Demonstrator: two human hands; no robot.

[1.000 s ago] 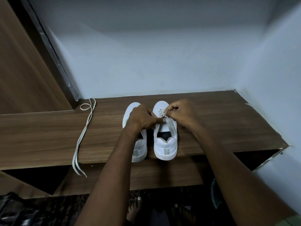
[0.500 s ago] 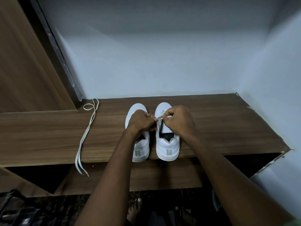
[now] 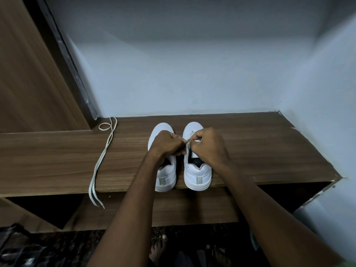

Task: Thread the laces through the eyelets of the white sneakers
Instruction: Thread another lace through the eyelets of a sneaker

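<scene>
While both white sneakers stand side by side at the wooden shelf's (image 3: 260, 151) near edge, the left hand (image 3: 166, 144) and right hand (image 3: 209, 146) each pinch the lace (image 3: 190, 134) over the right sneaker (image 3: 196, 170); a spare lace (image 3: 104, 158) lies far left of the left sneaker (image 3: 166, 176).

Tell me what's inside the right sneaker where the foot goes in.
The right sneaker shows a dark lining at its opening. The right hand and left hand, pinching the lace, cover the front part, so the tongue and eyelets cannot be seen.
</scene>
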